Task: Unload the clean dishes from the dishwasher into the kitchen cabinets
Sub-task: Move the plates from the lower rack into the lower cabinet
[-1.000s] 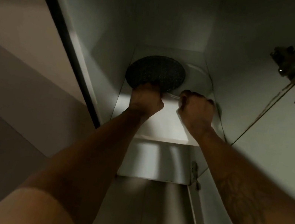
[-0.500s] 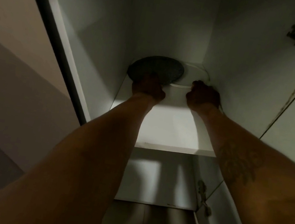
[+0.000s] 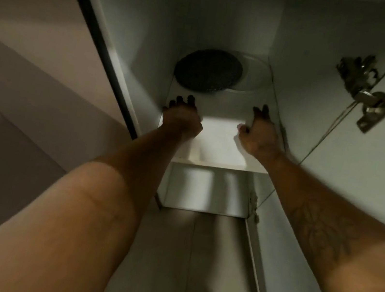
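Dark plate (image 3: pixel 208 70) on cabinet shelf (image 3: pixel 218 135), overlapping pale plate (image 3: pixel 254 79) by right wall. Left hand (image 3: pixel 182 116), right hand (image 3: pixel 259 134) nearer shelf front, fingers loose, empty, touching neither plate.

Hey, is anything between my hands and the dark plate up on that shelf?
Nothing visible. Only bare shelf lies between the dark plate and the left hand and right hand, which hold nothing. A paler plate sits at its right, overlapped by it, out of the way.
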The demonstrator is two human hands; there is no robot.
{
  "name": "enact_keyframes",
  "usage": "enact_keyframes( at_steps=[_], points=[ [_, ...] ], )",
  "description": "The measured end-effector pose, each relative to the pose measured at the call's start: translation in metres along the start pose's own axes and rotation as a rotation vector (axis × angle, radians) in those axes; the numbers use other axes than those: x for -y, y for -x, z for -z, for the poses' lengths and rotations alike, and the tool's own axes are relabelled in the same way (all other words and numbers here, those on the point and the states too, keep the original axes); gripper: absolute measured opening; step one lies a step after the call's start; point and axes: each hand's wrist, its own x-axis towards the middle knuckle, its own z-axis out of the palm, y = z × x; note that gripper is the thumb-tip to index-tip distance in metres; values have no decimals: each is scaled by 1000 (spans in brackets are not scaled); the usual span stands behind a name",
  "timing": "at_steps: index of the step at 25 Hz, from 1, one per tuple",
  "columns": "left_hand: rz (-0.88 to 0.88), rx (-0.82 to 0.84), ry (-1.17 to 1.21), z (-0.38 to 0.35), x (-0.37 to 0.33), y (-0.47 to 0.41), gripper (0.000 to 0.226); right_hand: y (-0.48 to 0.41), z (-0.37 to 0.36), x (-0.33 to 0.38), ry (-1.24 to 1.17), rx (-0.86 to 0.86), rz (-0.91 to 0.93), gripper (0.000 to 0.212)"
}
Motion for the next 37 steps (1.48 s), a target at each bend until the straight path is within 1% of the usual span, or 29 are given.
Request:
enact_keyframes(
  at_steps=[2, 7, 10, 13, 17, 21, 23, 25, 29, 34, 37],
  points=[
    [-35, 47, -16, 15, -2, 26, 73, 27, 12, 10, -34, 60, -9, 74],
    [-79, 112, -20, 51, -10, 98, 71, 94, 59, 43, -58, 126, -43, 74],
    [-81, 149, 41, 67, -12, 151, 65, 146, 79, 53, -83, 168, -62, 72],
    [-61, 210, 31, 69, -11, 206, 65, 202, 93, 60, -89, 235, -60, 71],
    [-34, 297, 7, 65, -10, 264, 67, 261, 97, 69, -51, 328, -114, 71],
    [-84, 314, -11, 50, -4, 326, 61, 316, 106, 71, -69, 364, -73, 70],
    [-78, 328, -11, 43, -5, 355, 59, 345, 105, 62, -48, 342, -55, 68],
    [-48, 340, 23, 35, -7, 387, 56, 374, 102, 55, -71, 365, -61, 69],
    [-64, 371, 9, 11, -23, 448, 56, 434, 109, 28, -104, 399, -52, 66],
    [-110, 410, 2, -15, -68, 513, 54, 495, 120, -26, -110, 446, -51, 63],
    [-106, 474, -21, -32, -103, 547, 54, 520, 136, -71, -120, 483, -59, 57]
  ],
)
